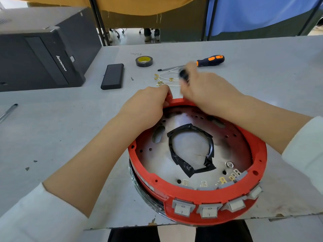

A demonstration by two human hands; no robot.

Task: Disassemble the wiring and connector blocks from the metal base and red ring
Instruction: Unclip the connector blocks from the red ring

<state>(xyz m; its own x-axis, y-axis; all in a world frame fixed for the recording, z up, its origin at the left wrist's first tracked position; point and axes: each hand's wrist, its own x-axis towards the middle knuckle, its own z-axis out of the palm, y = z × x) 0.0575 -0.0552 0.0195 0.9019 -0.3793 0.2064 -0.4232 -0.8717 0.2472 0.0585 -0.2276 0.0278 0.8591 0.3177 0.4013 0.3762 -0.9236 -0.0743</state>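
Note:
A red ring (201,194) sits on a round metal base (188,142) at the table's near edge, with several white rocker switches (208,209) along its front. Black tape (191,151) loops on the base's middle. My left hand (148,103) grips the ring's far rim. My right hand (206,89), blurred, holds a small black part (183,75) just beyond the rim. White wires with brass terminals (165,80) lie on the table past my hands; whether they join the black part is unclear.
An orange-and-black screwdriver (201,62) and a roll of tape (144,61) lie further back. A black flat case (112,76) and a black computer tower (40,53) are at the left. A pen (7,111) lies at the far left edge.

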